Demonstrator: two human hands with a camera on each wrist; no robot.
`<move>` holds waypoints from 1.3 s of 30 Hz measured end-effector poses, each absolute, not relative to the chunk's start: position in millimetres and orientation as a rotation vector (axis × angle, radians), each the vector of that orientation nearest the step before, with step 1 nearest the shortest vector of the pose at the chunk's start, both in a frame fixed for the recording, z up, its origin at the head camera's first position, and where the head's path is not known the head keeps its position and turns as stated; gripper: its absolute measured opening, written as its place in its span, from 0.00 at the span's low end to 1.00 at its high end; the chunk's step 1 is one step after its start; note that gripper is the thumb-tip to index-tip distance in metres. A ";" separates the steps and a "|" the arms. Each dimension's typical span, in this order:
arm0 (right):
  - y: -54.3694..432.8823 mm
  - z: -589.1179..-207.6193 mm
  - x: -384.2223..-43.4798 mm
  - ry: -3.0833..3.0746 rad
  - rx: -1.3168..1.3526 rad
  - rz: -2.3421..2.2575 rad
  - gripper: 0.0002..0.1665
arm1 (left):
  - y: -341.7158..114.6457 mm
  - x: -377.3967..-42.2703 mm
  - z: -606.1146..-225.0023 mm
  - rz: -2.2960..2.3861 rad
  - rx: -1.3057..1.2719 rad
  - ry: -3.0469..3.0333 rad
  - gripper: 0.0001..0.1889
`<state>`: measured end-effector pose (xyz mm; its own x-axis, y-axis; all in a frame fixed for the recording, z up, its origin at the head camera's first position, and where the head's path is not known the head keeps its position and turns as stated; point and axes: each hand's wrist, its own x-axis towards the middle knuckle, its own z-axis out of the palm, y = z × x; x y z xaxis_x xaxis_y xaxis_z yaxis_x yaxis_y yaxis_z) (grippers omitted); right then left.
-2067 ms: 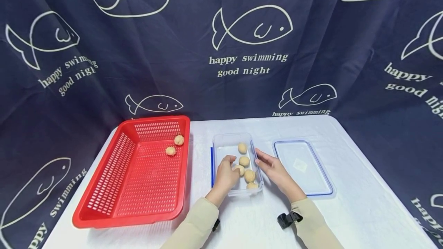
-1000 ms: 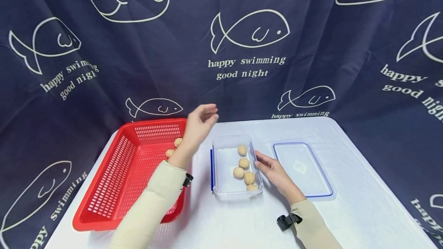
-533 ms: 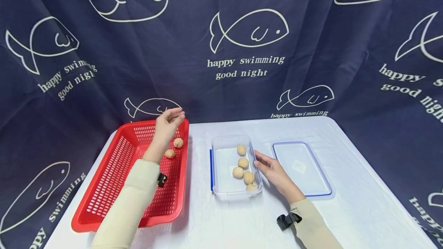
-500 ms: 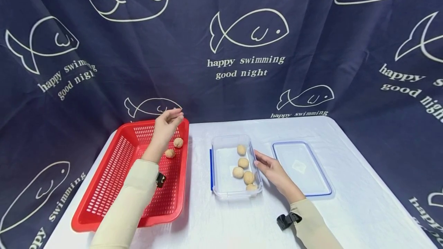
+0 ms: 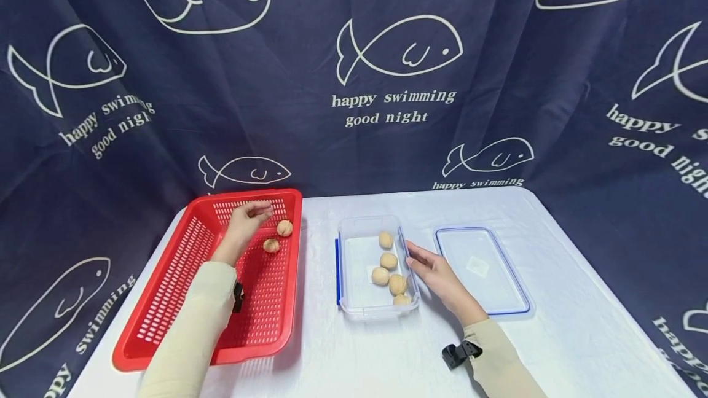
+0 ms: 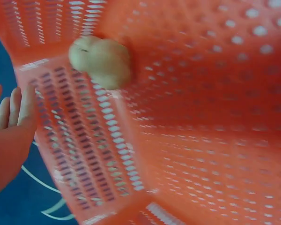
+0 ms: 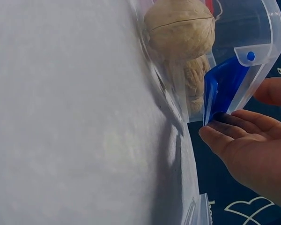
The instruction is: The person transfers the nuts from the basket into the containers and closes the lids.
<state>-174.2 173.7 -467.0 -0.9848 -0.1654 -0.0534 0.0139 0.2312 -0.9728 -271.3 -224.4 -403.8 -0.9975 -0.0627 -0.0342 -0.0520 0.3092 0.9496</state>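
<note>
My left hand [image 5: 243, 227] is inside the upper part of the red plastic basket [image 5: 297, 300], its fingers loosely extended and holding nothing. Just to its right lie two walnuts, the farther walnut [image 5: 284, 228] by the side wall and the nearer walnut [image 5: 271, 245] on the floor. In the left wrist view, that hand [image 6: 14, 136] is apart from both. With straight fingers my right hand [image 5: 442, 275] touches the right side of a clear plastic box [image 5: 354, 309], at its blue latch [image 7: 225, 89]. Several walnuts [image 5: 389, 261] lie inside the box, mostly along its right half.
To the right of the box, a clear lid with a blue seal [image 5: 522, 290] lies flat on the white-covered table [image 5: 359, 361]. Another blue latch [image 5: 338, 272] hangs along the box's left side. A dark blue fish-print curtain [image 5: 387, 152] rises behind the table.
My left hand has left the walnut in the box, risen, swung left and come down into the red basket. The right hand has stayed at the box's side.
</note>
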 end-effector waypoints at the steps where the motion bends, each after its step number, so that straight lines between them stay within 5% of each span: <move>1: 173.5 -467.1 -174.2 2.345 -0.145 -1.856 0.31 | -226.9 -272.0 -406.6 -1.806 0.119 -2.559 0.19; 39: 173.2 -464.6 -172.8 2.335 -0.134 -1.856 0.31 | -243.3 -266.5 -437.6 -1.397 0.109 -3.142 0.20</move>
